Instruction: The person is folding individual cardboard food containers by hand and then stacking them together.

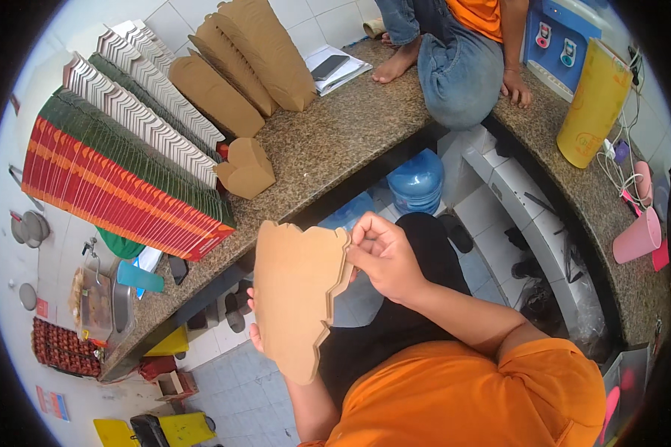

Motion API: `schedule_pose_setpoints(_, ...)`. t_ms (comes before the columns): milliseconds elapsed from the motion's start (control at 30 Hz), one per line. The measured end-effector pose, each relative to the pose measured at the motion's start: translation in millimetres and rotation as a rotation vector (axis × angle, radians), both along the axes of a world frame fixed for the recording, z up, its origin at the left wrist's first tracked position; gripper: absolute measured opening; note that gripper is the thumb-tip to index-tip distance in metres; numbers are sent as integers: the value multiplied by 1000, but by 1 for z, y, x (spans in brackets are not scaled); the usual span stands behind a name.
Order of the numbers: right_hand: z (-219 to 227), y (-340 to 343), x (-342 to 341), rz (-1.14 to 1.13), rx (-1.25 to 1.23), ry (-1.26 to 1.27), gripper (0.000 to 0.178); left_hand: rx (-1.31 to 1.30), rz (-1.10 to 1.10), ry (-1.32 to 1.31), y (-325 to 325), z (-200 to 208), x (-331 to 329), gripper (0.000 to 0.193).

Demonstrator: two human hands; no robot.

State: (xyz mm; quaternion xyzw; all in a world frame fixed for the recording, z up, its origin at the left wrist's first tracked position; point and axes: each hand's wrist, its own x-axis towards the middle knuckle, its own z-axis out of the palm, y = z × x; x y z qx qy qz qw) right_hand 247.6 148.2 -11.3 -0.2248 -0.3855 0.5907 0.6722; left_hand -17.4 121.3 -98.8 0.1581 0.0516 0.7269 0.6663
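Here, cardboard (294,290) lies over left hand (256,337); right hand (385,257) pinches its edge.

Tabletop (373,130) is speckled brown stone, turns a corner. Directly on it: red-green stack (112,186), white stacks (138,119), brown stacks (265,56), brown carton (246,165), papers (358,65), seated person (458,74), yellow cylinder (593,104), pink cup (637,236).

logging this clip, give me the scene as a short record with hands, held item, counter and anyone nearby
held: brown cardboard, wavy right edge, seemingly layered
left hand: behind the cardboard, mostly hidden, fingers showing at its left edge
right hand: pinching its upper right edge
counter: speckled; bears red-and-green stack, brown stacks, phone on papers
other person: on the counter, bare foot and hand resting there
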Motion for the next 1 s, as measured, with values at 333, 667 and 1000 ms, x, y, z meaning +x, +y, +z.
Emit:
schedule_pose_setpoints(333, -14, -5, -8, -678, 342, -466, 18, 26, -466, -1139, 8, -21, -12, 72)
schedule_pose_setpoints(667, -10, 9, 2, -435, 214, -414, 14, -72, 219, 110, 10, 4, 3, 58)
schedule_pose_setpoints(1000, -27, 18, 9, -221, 78, -200, 13, -1, 237, 133, 16, 7, 18, 52)
